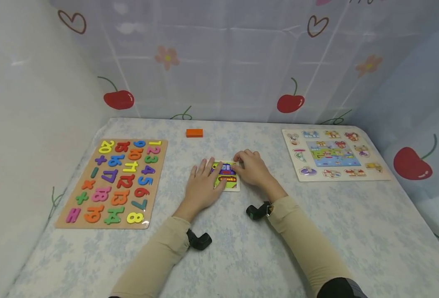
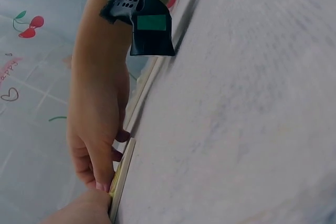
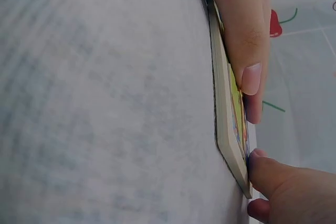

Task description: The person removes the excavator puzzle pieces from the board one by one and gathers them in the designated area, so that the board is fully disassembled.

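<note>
Desk (image 1: 238, 252) stretches from the six-o'clock edge of the puzzle (image 1: 228, 170); left grip (image 1: 201, 186) rests wide at nine, right grip (image 1: 255, 169) narrowly pinches two-o'clock.

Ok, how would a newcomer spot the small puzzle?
On the table, between the number board and the picture board, find the left hand and right hand. The small puzzle lies there, partly covered. Much smaller than either board, it shows one large purple vehicle.

on the board (image 1: 126, 210) I read numbers (image 1: 125, 181) 1 to 20, plus sign (image 1: 101, 159) and times sign (image 1: 89, 184), on the curtain (image 2: 31, 82) cut letters (image 2: 9, 71) "appy"
</note>
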`<action>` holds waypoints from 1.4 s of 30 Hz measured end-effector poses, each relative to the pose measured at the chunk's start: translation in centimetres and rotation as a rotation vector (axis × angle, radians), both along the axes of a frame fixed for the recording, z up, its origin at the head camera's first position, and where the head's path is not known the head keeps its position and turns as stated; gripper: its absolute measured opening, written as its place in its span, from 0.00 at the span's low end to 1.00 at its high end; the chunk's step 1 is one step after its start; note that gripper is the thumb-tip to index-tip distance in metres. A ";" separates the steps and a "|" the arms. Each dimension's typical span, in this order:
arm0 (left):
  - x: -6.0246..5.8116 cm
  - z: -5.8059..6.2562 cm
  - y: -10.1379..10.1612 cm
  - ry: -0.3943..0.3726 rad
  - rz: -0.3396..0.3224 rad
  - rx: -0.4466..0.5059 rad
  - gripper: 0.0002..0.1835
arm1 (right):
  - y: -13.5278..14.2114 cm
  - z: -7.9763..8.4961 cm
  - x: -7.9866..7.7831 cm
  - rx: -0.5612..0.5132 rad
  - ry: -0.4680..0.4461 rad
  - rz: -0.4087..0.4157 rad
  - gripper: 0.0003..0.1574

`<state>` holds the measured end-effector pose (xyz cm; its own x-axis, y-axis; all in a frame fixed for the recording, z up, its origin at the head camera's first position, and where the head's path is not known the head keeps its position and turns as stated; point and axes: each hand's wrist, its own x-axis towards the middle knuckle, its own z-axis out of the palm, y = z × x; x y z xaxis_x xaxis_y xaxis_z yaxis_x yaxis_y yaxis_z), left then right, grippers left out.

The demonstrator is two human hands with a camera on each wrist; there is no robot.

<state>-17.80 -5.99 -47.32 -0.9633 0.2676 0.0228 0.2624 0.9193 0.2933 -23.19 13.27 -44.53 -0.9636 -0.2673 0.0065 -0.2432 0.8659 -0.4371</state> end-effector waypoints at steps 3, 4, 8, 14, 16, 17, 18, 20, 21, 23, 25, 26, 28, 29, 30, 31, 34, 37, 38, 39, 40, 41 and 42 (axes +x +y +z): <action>0.0 -0.2 0.0 0.000 0.003 0.002 0.36 | 0.0 -0.1 -0.1 0.002 -0.013 0.008 0.16; 0.1 -0.2 0.0 0.000 0.004 0.005 0.36 | 0.1 -0.1 -0.2 0.002 -0.014 0.013 0.16; 0.0 -0.3 -0.1 0.008 0.004 0.009 0.36 | 0.2 0.0 -0.3 -0.004 -0.018 0.035 0.16; -0.2 -0.2 -0.1 0.003 0.008 0.008 0.36 | 0.4 0.3 -0.5 -0.016 -0.043 0.066 0.14; -0.2 -0.2 0.0 0.005 0.011 0.011 0.37 | 0.5 0.4 -0.5 -0.023 -0.048 0.077 0.13; -0.2 -0.2 0.0 0.006 0.013 0.011 0.37 | 0.5 0.4 -0.5 -0.026 -0.051 0.082 0.13; -0.2 -0.2 0.0 0.009 0.014 0.014 0.37 | 0.5 0.5 -0.5 -0.029 -0.054 0.084 0.13; -0.2 -0.2 0.0 0.010 0.015 0.012 0.37 | 0.6 0.5 -0.5 -0.031 -0.058 0.088 0.13; -0.2 -0.1 0.0 0.010 0.015 0.014 0.37 | 0.6 0.5 -0.5 -0.030 -0.061 0.090 0.13; -0.2 -0.1 0.0 0.008 0.016 0.015 0.36 | 0.6 0.5 -0.5 -0.027 -0.069 0.094 0.13; -0.2 -0.1 0.0 0.004 0.015 0.019 0.35 | 0.7 0.6 -0.5 -0.027 -0.074 0.100 0.13; -0.2 -0.1 0.0 0.002 0.015 0.020 0.35 | 0.7 0.6 -0.5 -0.027 -0.076 0.101 0.13; -0.2 0.0 0.0 0.000 0.013 0.023 0.34 | 0.7 0.7 -0.5 -0.029 -0.083 0.105 0.13; -0.2 0.0 0.0 -0.002 0.011 0.025 0.34 | 0.7 0.7 -0.6 -0.032 -0.087 0.107 0.13; -0.2 0.0 0.0 -0.003 0.010 0.024 0.34 | 0.7 0.8 -0.6 -0.033 -0.094 0.112 0.13; -0.2 0.0 0.0 -0.002 0.010 0.020 0.34 | 0.6 0.8 -0.6 -0.036 -0.102 0.118 0.13; -0.2 0.0 0.0 -0.001 0.010 0.010 0.34 | 0.6 1.0 -0.7 -0.047 -0.134 0.135 0.13; -0.3 -0.1 0.0 0.005 0.012 0.009 0.35 | 0.5 1.1 -0.9 -0.048 -0.160 0.147 0.12; -0.3 -0.2 0.0 0.005 0.012 0.013 0.35 | 0.5 1.1 -1.0 -0.047 -0.165 0.149 0.12; -0.3 -0.2 0.0 0.004 0.014 0.014 0.35 | 0.5 1.1 -1.0 -0.048 -0.169 0.151 0.12; -0.3 -0.2 0.0 0.002 0.014 0.013 0.35 | 0.5 1.1 -1.1 -0.049 -0.172 0.153 0.12; -0.3 -0.2 0.0 0.000 0.015 0.013 0.35 | 0.5 1.1 -1.1 -0.054 -0.175 0.153 0.13; -0.2 -0.2 -0.1 -0.001 0.014 0.012 0.35 | 0.5 1.1 -1.2 -0.060 -0.178 0.154 0.13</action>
